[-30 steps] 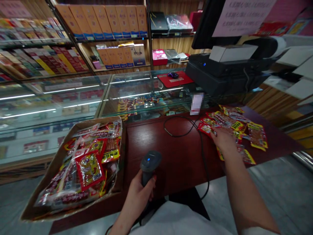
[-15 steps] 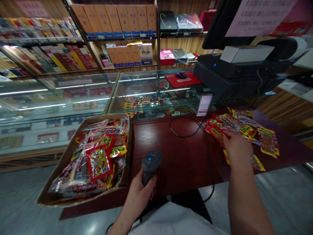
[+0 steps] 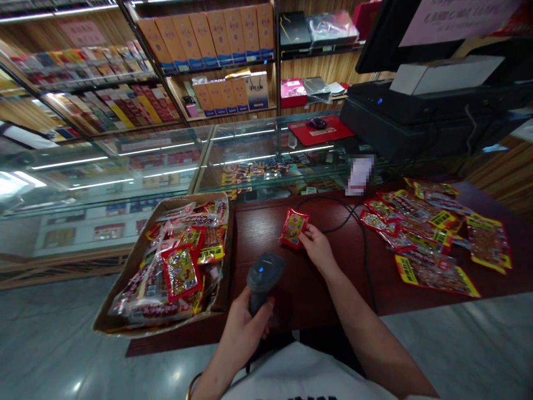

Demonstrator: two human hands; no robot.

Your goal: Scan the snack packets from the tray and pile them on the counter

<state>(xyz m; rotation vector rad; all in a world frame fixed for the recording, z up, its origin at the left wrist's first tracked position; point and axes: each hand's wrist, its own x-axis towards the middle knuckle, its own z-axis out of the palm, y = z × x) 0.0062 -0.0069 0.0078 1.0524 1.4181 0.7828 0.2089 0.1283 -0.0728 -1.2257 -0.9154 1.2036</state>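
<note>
My left hand (image 3: 245,322) is wrapped round the handle of a dark barcode scanner (image 3: 265,272), whose top shows a blue light. Between the fingertips of my right hand (image 3: 317,248) is a small red and yellow snack packet (image 3: 293,228), held by its right edge over the middle of the counter. It lies just beyond the scanner's head. To the left, a cardboard box (image 3: 228,244) holds many similar packets, with one red-edged snack packet (image 3: 181,272) on top. A loose pile of snack packets (image 3: 437,272) covers the right part of the dark red wooden counter (image 3: 258,222).
A black cable (image 3: 368,266) loops across the counter. Behind stands a glass display case (image 3: 250,139) with a red mouse pad (image 3: 333,133) and mouse. At the right rear are a dark cash drawer (image 3: 375,119) and a monitor (image 3: 387,33). Stocked shelves line the back wall.
My right hand has moved left from the pile to the middle of the counter, bringing the red snack packet along. My left hand still grips the scanner. The view has shifted slightly.
</note>
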